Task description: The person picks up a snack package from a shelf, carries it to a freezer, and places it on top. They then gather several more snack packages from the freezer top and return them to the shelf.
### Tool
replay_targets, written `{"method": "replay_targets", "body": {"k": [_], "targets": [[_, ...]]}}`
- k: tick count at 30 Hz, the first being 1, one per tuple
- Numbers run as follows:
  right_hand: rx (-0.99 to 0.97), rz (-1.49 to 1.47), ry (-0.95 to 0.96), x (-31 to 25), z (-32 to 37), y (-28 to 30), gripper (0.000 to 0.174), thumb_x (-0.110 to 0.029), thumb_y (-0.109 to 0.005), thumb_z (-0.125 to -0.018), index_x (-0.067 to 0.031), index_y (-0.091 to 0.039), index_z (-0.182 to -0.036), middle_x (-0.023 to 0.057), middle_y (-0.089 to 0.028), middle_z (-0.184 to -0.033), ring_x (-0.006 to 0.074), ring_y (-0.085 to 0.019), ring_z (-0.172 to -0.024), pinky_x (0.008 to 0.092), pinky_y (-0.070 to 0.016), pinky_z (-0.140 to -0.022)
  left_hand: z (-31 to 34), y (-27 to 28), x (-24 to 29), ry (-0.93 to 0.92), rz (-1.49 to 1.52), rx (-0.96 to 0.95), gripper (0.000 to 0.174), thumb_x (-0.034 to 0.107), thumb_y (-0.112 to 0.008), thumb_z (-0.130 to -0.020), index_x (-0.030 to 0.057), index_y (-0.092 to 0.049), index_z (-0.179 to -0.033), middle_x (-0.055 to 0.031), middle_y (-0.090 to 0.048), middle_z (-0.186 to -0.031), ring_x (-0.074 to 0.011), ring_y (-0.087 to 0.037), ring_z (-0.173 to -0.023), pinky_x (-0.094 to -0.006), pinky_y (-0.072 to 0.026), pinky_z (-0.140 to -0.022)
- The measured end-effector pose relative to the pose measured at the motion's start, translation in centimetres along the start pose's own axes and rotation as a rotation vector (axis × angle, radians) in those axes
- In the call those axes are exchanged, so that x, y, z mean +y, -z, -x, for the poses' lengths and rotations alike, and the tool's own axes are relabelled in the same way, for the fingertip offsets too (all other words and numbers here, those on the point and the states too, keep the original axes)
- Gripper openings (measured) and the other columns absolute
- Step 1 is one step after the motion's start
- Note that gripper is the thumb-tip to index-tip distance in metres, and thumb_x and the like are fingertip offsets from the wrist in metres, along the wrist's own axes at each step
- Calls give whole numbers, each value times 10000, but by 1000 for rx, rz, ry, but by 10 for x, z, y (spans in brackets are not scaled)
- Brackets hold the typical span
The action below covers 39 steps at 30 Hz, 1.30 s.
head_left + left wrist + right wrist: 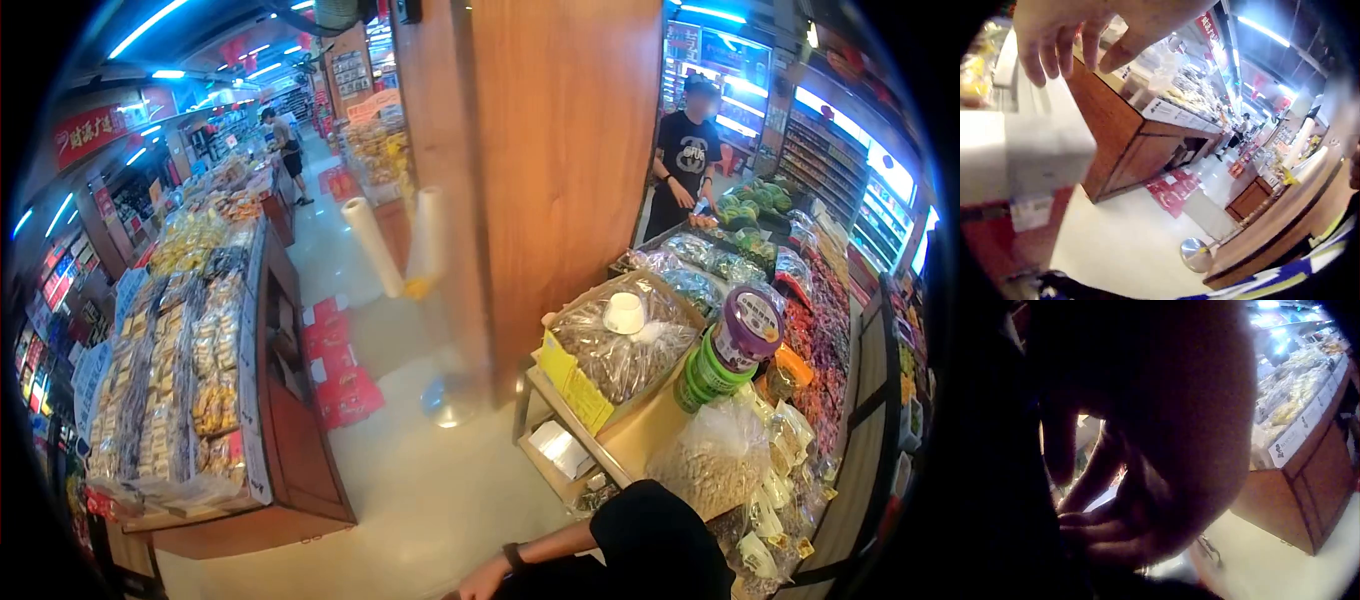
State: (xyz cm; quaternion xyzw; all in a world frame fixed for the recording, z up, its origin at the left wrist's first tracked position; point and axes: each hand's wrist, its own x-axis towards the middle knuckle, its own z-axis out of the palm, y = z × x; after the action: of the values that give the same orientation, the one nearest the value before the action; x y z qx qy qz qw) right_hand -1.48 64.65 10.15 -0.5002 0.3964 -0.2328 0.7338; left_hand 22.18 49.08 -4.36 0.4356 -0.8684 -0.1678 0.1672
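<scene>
My left hand [1094, 28] reaches in from the top of the left wrist view, fingers spread and slightly bent, with nothing in its grasp. Below its fingertips runs the white rim of a display case [1054, 147], overlapped by them in this view. In the head view my right hand [485, 580] shows only partly at the bottom edge, below a dark wristband. The right wrist view shows that hand [1125, 519] in deep shadow, its fingers loosely bent with light passing between them and no held thing visible. Dark clothing lies close beside it.
A wooden counter [300, 450] stacked with packaged snacks stands left of the aisle. On the right, a stand holds an open carton [575, 390], stacked tubs [735, 345] and bagged goods. A wooden pillar [570, 180] rises between. Another person [690, 150] stands behind the right-hand display.
</scene>
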Motion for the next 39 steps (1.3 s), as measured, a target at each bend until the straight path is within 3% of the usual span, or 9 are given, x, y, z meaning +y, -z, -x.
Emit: {"method": "replay_targets", "body": {"k": [4, 7, 20, 25, 31, 34, 35, 36, 39], "targets": [[115, -78, 275, 76, -13, 9, 265, -241, -663, -918, -5, -708, -1031, 92, -702, -985, 188, -602, -905, 346, -473, -826, -53, -44, 70, -43, 233, -266, 451, 444, -514, -949, 31, -597, -1109, -148, -599, -1024, -295, -573, -942, -413, -474, -808], [91, 155, 423, 78, -9, 34, 275, -241, -640, -929, -9, -699, -1063, 86, -704, -994, 187, -602, -914, 353, -481, -819, -85, -69, 102, -42, 353, -439, 442, 431, -516, -950, 30, -594, -1119, -149, -603, -1038, -294, -578, -954, -410, -477, -811], [430, 114, 144, -23, 15, 134, 282, -243, -629, -923, -25, -687, -1092, 87, -699, -980, 178, -601, -898, 350, -490, -799, -234, -130, 101, 69, 636, -833, 409, 376, -527, -956, 26, -581, -1161, -154, -620, -1099, -287, -599, -1006, -399, -489, -824], [383, 50, 54, -46, -15, 186, 282, -229, -615, -923, -20, -684, -1099, 108, -705, -1025, 188, -609, -918, 369, -487, -832, -290, -138, 58, 94, 721, -856, 399, 355, -532, -958, 24, -576, -1177, -155, -627, -1122, -285, -607, -1026, -395, -494, -830], [327, 206, 124, -61, -55, 218, 301, -272, -594, -928, -67, -696, -1123, 163, -691, -1114, 213, -611, -984, 412, -457, -916, -326, -145, 21, 210, 877, -811, 388, 330, -537, -961, 22, -569, -1196, -158, -635, -1150, -281, -616, -1050, -390, -500, -836], [185, 297, 358, -56, -86, 233, 217, -201, -600, -904, 5, -665, -923, 169, -656, -811, 267, -638, -800, 353, -483, -709, -323, -147, -1, 322, 1020, -710, 384, 317, -539, -963, 21, -566, -1205, -159, -639, -1164, -280, -621, -1062, -387, -502, -839], [161, 354, 365, -56, -93, 237, 216, -203, -591, -918, 1, -659, -947, 172, -651, -854, 275, -628, -842, 356, -478, -739, -316, -142, -7, 379, 1067, -652, 382, 313, -540, -963, 21, -565, -1209, -159, -640, -1169, -279, -623, -1066, -386, -503, -840], [117, 410, 378, -55, -96, 242, 216, -204, -582, -932, -4, -653, -971, 176, -645, -898, 284, -618, -884, 360, -473, -769, -311, -143, -9, 449, 1142, -574, 260, 242, -564, -938, 33, -602, -1089, -94, -684, -981, -193, -652, -903, -301, -495, -731], [-3, 462, 366, -65, -105, 258, 200, -178, -555, -956, -13, -630, -1038, 167, -623, -1024, 296, -581, -1005, 374, -450, -855, -303, -142, -17, 575, 1102, -450, 253, 223, -566, -932, 30, -625, -1084, -100, -695, -1004, -200, -663, -894, -312, -504, -761]]}}
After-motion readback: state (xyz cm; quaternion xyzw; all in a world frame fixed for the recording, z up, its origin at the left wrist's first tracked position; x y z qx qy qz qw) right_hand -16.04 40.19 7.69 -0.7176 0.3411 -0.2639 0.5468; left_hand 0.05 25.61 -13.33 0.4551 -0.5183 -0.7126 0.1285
